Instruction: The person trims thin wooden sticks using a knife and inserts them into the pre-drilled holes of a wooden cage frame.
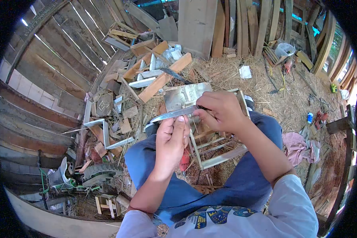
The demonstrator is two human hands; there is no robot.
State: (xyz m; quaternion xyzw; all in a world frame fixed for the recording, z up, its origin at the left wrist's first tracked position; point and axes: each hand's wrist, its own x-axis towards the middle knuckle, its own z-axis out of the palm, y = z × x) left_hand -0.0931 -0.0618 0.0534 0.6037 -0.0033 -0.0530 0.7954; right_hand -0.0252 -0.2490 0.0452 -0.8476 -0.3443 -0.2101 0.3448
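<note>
My right hand (222,111) is closed around the handle end of a knife (168,115), which is held level above my lap with its tip to the left. The fingers of my left hand (172,133) are pinched together against the blade's lower edge, thumb on top. Whether a small piece sits between those fingers is hidden. Below the hands, between my knees, stands a wooden frame (224,157) with slats. A worn, shiny panel (186,95) lies just beyond the knife. Part of a red object (184,160) shows beside my left wrist.
Offcuts and planks (166,77) are heaped ahead to the left. Tall boards (196,29) lean on the far wall. A pink cloth (299,146), a blue can (309,117) and a red tool (321,119) lie right. A wheel (101,170) is at left. Shavings cover the floor.
</note>
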